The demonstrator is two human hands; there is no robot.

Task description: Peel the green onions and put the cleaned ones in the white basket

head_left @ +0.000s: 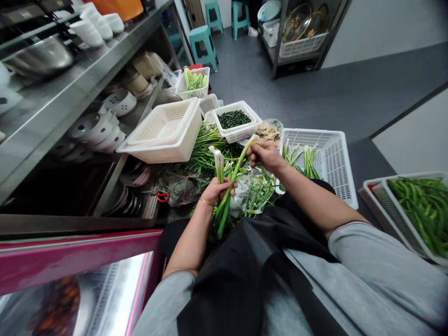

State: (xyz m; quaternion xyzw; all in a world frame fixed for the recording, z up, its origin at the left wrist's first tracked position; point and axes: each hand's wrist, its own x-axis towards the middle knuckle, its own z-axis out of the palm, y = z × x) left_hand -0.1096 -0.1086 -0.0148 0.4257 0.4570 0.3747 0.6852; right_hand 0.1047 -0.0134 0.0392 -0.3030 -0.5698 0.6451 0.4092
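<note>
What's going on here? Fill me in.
A seated person in a black apron is handling long green stalks with pale ends, perhaps green onions. The left hand grips them, while the right hand is at the pale end of one; whether it pinches it is hard to tell. More stalks lie in the white basket on the right, and loose greens are heaped beyond the left hand.
</note>
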